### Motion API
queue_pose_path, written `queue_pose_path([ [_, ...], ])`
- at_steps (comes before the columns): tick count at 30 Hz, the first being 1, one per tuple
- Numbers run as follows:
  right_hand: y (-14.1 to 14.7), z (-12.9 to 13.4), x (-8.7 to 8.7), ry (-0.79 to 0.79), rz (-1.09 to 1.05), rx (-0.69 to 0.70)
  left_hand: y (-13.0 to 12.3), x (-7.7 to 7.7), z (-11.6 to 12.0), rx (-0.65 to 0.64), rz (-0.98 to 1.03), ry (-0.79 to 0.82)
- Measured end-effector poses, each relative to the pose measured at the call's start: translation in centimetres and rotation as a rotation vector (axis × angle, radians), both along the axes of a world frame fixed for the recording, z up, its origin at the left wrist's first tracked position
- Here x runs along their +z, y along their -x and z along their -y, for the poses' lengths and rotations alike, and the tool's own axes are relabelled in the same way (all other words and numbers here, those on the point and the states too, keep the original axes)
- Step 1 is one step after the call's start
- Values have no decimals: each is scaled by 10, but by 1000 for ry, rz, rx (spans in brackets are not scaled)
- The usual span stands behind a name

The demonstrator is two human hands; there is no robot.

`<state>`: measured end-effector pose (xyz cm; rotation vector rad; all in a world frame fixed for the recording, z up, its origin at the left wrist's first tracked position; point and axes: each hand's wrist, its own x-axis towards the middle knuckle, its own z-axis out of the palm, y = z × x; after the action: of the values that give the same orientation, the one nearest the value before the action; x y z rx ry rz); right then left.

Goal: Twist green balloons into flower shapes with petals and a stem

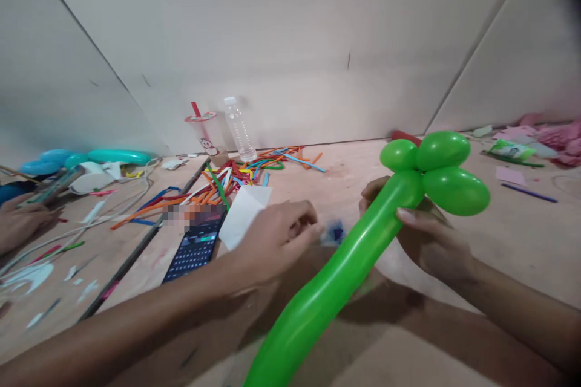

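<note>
A long green balloon (327, 278) slants up from the bottom edge, with several round bubbles twisted at its upper end. My right hand (436, 236) grips it just below the twist, thumb on the front and fingers behind. To the left of the balloon is my left hand (285, 230), its fingers curled in towards the thumb; whether anything is between them I cannot make out. Just beyond those fingertips shows a small blurred blue thing (336, 231). Under the left wrist lie a white sheet of paper (242, 211) and a phone (195, 248) with its keyboard showing.
Behind the phone is a pile of uninflated balloons (236, 178), with a lidded cup (204, 136) and a clear bottle (239, 130) by the wall. Another person's hand (22, 224) is at far left, near cables and blue balloons (49, 160). A pen (529, 192) lies right.
</note>
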<state>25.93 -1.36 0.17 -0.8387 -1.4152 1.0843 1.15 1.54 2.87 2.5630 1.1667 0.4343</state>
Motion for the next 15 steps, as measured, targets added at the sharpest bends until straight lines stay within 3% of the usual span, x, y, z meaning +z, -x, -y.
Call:
queue_pose_path([
  [3, -2, -5, -1, -29, -17, -19, 32, 7, -18, 199, -256, -260],
  [6, -1, -6, -5, -19, -22, 6, 59, 10, -36, 346, -203, -389],
  [9, -2, -5, -8, 5, -2, 50, 73, 5, -53, 329, -303, -188],
  [12, -4, -3, -10, 24, 14, 101, 80, 0, -62, 143, -310, 66],
  [15, -5, -2, -11, 64, 23, 139, 88, 5, -55, -49, -137, 428],
])
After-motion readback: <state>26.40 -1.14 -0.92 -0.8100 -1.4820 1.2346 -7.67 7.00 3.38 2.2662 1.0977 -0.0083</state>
